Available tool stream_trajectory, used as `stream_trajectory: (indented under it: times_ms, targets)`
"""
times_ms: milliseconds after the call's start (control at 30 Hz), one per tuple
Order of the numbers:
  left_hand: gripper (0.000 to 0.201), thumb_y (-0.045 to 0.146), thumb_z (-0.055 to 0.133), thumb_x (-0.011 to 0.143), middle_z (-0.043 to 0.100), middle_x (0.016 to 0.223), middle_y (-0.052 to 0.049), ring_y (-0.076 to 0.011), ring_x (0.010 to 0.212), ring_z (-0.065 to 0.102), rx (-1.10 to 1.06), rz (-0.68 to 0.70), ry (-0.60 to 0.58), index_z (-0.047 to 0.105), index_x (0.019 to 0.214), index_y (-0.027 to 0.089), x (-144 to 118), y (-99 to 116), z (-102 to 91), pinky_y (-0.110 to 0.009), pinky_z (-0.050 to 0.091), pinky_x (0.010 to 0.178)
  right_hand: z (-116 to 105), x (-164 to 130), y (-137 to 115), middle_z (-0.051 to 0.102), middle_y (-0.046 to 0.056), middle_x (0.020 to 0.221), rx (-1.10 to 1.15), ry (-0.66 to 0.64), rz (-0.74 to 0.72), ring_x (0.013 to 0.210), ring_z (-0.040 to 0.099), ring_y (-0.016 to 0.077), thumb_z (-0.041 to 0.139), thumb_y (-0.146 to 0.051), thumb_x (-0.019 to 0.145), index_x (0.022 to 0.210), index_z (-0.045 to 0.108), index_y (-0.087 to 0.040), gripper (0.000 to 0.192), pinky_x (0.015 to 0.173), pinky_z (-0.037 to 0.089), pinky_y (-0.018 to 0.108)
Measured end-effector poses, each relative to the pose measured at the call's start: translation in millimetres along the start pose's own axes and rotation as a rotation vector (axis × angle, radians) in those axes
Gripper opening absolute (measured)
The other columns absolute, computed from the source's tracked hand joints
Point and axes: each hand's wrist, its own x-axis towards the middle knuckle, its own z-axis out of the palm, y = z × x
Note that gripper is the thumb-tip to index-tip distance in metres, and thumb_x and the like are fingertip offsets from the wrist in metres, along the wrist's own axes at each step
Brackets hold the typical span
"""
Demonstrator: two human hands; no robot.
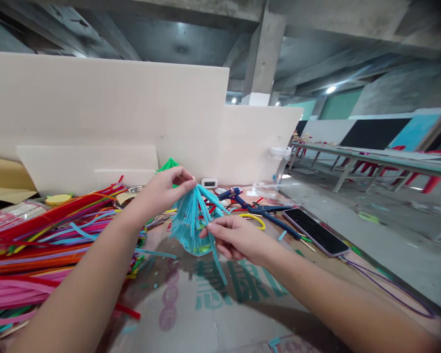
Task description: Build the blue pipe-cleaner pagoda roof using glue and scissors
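Note:
A light-blue cone-shaped piece made of many pipe cleaners (187, 213) hangs in front of me, its strands fanning downward from a gathered top. My left hand (176, 184) pinches it at the peak. Lower on its right side, my right hand (235, 238) has thumb and fingers closed on one light-blue pipe cleaner (218, 262), whose free end sticks out below the hand. Behind my left hand shows the tip of a green pipe-cleaner piece (170, 164); the rest of it is hidden.
Colourful pipe cleaners (25, 287) lie heaped at the left. To the right are a glue gun (233, 194), dark-handled pliers (275, 215), a phone (316, 231) with a purple strap and a clear jar (278, 164). Printed cardboard (191, 323) covers the table; white boards (191, 113) stand behind.

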Motion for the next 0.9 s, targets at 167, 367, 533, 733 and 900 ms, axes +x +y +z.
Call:
stream_trajectory:
  times_ms: [167, 367, 533, 733, 900]
  targets:
    - [0.03, 0.046, 0.055, 0.087, 0.066, 0.074, -0.001, -0.0169, 0.07, 0.061, 0.003, 0.013, 0.001, 0.064, 0.091, 0.018, 1, -3, -0.1, -0.026, 0.048, 0.065, -1, 1, 2, 0.051, -0.007, 0.041, 0.208, -0.082, 0.023, 0.029, 0.029, 0.0036, 0.061, -0.053, 0.085, 0.088, 0.065, -0.015, 0.038, 0.03, 0.021, 0.016]
    - [0.035, 0.049, 0.053, 0.088, 0.068, 0.083, -0.003, -0.0161, 0.072, 0.06, 0.035, 0.066, -0.004, 0.065, 0.092, 0.017, 2, -4, 0.2, -0.027, 0.049, 0.069, 8, 6, 12, 0.052, -0.008, 0.041, 0.247, -0.033, -0.002, 0.028, 0.028, 0.0035, 0.067, -0.05, 0.081, 0.08, 0.061, -0.017, 0.034, 0.029, 0.02, 0.016]
    - [0.033, 0.048, 0.053, 0.088, 0.068, 0.083, -0.002, -0.0159, 0.072, 0.06, 0.046, 0.055, -0.01, 0.065, 0.091, 0.018, 1, -1, 0.7, -0.028, 0.049, 0.071, 11, 7, 14, 0.051, -0.008, 0.041, 0.197, 0.006, -0.006, 0.028, 0.029, 0.0036, 0.064, -0.05, 0.083, 0.081, 0.061, -0.017, 0.033, 0.028, 0.019, 0.016]
    - [0.032, 0.048, 0.054, 0.088, 0.068, 0.083, -0.002, -0.0153, 0.071, 0.06, 0.052, 0.053, -0.006, 0.065, 0.092, 0.018, 0, 0, 0.5, -0.027, 0.048, 0.069, 12, 6, 12, 0.052, -0.008, 0.041, 0.2, -0.007, 0.004, 0.028, 0.03, 0.0034, 0.063, -0.049, 0.084, 0.08, 0.062, -0.017, 0.032, 0.03, 0.019, 0.016]
    - [0.031, 0.047, 0.053, 0.089, 0.068, 0.083, -0.002, -0.0153, 0.071, 0.059, 0.076, 0.053, -0.008, 0.065, 0.093, 0.018, 1, 1, 1.0, -0.027, 0.047, 0.069, 16, 6, 13, 0.051, -0.008, 0.041, 0.182, 0.031, 0.001, 0.028, 0.031, 0.0038, 0.061, -0.048, 0.086, 0.081, 0.062, -0.017, 0.032, 0.03, 0.02, 0.017]
